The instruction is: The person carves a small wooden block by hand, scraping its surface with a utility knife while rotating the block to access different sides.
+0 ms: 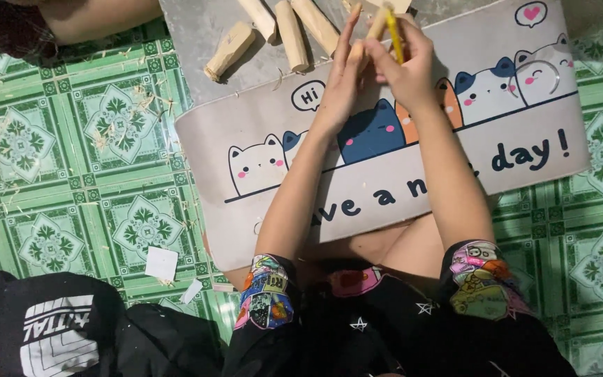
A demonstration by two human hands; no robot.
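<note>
Your left hand (pixel 343 73) grips a stick (pixel 377 24); your right hand (pixel 406 63) pinches a yellow tool (pixel 393 35) against it, above the mat (pixel 413 181).

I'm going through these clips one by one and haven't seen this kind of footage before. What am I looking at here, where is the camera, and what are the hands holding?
There is no machine here: the single picture comes from a camera worn on a person's head, looking down at their own arms. The person sits on a green patterned tile floor strewn with wood shavings, with a grey mat printed with cartoon cats in front of them. The left hand holds a pale wooden stick, and the right hand grips a thin yellow tool against it. Several carved wooden pieces lie beyond the mat. Dark clothing is heaped at lower left.
</note>
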